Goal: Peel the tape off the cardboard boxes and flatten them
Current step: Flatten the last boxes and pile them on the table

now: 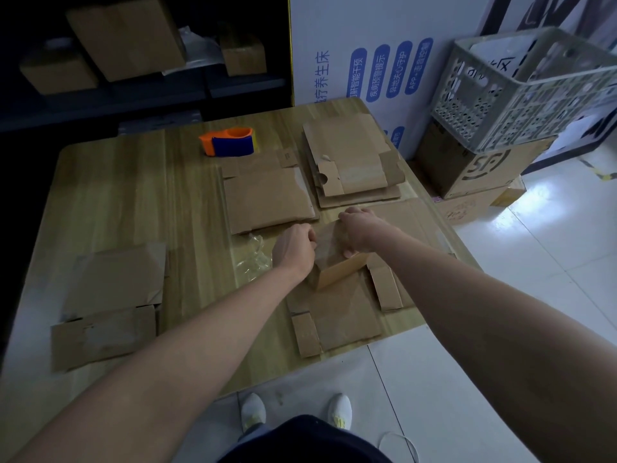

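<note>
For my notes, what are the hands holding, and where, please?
The left hand and right hand grip the half-flattened brown cardboard box by its raised panel.

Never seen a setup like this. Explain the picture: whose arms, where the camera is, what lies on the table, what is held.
No machine here: a person works bare-handed, and the single camera sits on their head, looking forward and down, so the arms reach in from below. The left hand and right hand both grip the raised panel of a half-opened box on the wooden table. Around it lie a left flattened box, a middle flattened box and a stack of flattened boxes. Crumpled clear tape lies beside the left hand; an orange and blue tape dispenser stands farther back.
</note>
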